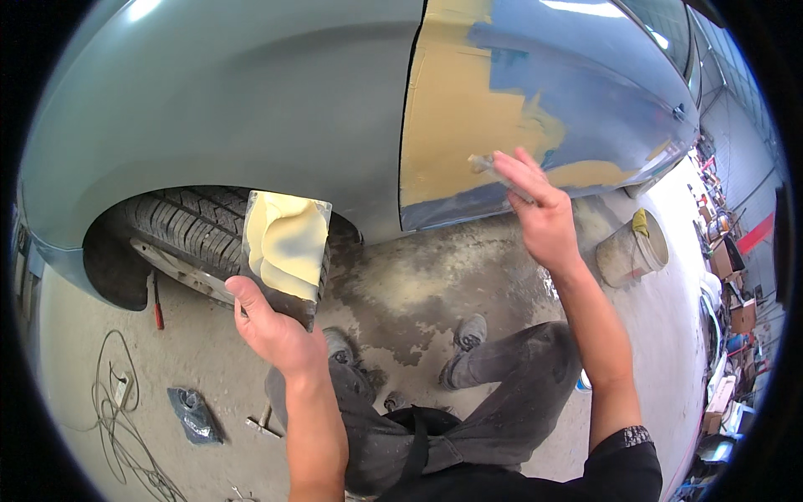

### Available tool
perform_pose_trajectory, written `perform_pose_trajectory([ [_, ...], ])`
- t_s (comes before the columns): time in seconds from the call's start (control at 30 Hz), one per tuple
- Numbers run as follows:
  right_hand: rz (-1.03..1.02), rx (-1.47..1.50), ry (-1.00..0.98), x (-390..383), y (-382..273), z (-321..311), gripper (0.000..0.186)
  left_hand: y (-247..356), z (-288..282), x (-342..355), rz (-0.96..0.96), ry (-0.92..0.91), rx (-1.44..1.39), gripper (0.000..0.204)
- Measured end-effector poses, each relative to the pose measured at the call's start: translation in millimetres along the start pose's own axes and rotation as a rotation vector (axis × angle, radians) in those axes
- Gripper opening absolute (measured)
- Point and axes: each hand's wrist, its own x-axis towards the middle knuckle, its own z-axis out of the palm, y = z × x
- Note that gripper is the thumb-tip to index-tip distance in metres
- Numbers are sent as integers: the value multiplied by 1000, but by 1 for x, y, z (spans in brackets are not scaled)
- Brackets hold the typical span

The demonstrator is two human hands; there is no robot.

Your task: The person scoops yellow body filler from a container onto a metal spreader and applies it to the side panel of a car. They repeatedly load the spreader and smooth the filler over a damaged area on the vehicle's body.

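Observation:
My left hand grips a flat, dark mixing board by its lower end, in front of the tyre. Pale yellow body filler is smeared thickly over the board's upper part. Held in my right hand is a thin spreader, its tip coated with filler and tilted to the left. It is over the lower part of the car door; whether it touches the panel I cannot tell. A broad coat of yellow filler covers the door's left side, with blue-grey bare patches beside it.
A grey fender arches over the wheel. On the floor lie a red-handled tool, a coiled cable, a dark plastic packet and a hammer. A dirty bucket stands right; clutter lines the wall.

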Motion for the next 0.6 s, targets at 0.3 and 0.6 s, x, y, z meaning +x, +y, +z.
perform_pose_trajectory([
  [0.3, 487, 1549, -129, -32, -53, 25, 43, -37, 3, -22, -296, -355, -177, 48],
  [0.6, 487, 874, -287, -52, -68, 33, 38, -44, 4, -34, -354, -463, -229, 55],
])
